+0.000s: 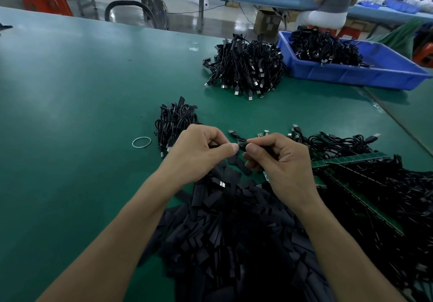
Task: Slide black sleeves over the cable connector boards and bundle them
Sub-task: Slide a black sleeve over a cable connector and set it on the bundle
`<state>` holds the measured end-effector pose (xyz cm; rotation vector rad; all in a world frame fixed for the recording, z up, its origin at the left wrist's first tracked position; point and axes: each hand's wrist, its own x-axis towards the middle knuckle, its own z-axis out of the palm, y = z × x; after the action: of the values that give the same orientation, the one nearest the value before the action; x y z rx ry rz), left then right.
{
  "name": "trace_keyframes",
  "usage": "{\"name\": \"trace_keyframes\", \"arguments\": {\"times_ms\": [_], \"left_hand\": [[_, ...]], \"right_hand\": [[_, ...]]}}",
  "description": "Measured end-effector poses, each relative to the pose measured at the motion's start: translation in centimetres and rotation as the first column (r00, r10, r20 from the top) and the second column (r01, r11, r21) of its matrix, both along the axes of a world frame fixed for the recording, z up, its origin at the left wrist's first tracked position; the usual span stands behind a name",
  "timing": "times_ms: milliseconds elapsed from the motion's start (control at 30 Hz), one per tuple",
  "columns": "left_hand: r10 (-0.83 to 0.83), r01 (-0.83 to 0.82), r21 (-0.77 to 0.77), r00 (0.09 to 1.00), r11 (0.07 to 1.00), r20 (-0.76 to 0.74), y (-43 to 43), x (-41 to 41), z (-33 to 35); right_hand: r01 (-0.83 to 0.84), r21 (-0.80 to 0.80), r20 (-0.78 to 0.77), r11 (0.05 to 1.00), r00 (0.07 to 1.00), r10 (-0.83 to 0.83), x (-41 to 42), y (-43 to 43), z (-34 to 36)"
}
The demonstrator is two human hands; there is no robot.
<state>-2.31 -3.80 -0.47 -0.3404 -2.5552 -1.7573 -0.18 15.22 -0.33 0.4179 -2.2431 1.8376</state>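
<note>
Left hand (201, 151): fingers curled, thumb and forefinger pinching one end of a small connector board (242, 145).
Right hand (281, 161): pinching the other end, seemingly through a black sleeve, though this is too small to be sure.
Connector board: held between both hands above the heap of black sleeves (234, 231) on the desk (70, 114).
Rubber band (141, 142): flat on the desk, just left of a small cable bundle (174, 123).
Blue bin (351, 76): far right, holding cables.

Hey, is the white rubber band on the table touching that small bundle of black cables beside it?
Apart. The head view shows bare green table between the rubber band and the cable bundle.
</note>
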Motion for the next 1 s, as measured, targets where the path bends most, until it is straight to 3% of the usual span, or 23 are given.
{"name": "trace_keyframes", "arguments": {"times_ms": [133, 433, 633, 733, 1000], "left_hand": [[-0.008, 0.008, -0.017, 1.0, 1.0, -0.012, -0.2, -0.1, 0.1], [-0.078, 0.075, 0.065, 0.996, 0.995, 0.039, 0.0, 0.2, 0.4], [-0.141, 0.135, 0.09, 0.988, 0.987, 0.067, 0.0, 0.4, 0.5], [-0.114, 0.112, 0.051, 0.993, 0.992, 0.036, 0.1, 0.4, 0.3], [-0.06, 0.06, 0.021, 0.998, 0.998, 0.001, 0.9, 1.0, 0.5]], "right_hand": [[0.007, -0.074, 0.039, 0.997, 0.999, -0.004, 0.3, -0.4, -0.5], [-0.025, -0.037, 0.027, 0.999, 0.999, 0.026, 0.1, -0.2, 0.5], [0.2, 0.004, -0.032, 0.98, 0.979, -0.2, 0.0, -0.5, 0.7], [0.294, -0.118, -0.008, 0.948, 0.955, -0.297, 0.1, -0.9, 0.4], [0.253, -0.161, -0.031, 0.954, 0.965, -0.262, 0.4, -2.3, 0.2]]}}
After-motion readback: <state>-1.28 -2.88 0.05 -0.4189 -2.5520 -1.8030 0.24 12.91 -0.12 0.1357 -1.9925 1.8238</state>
